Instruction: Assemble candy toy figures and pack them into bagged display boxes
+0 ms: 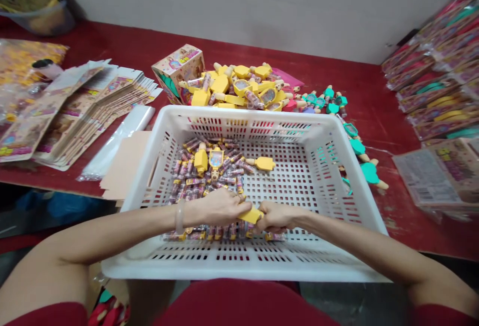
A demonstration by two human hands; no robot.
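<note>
Box [180,71] bears illegible lettering; left hand [221,207] and right hand [276,216] clamp a yellow piece [250,215]

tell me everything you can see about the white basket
The white basket is a rectangular, open-topped, plastic-looking crate with a broad rim, slotted walls and a floor pierced by a grid of small holes. It sits upright on the red table, its near side seeming to jut past the front edge. Small wrapped tubes lie heaped mostly on its left half, with a few yellow pieces. Two forearms reach in over it; whether they touch the rim is unclear.
</note>
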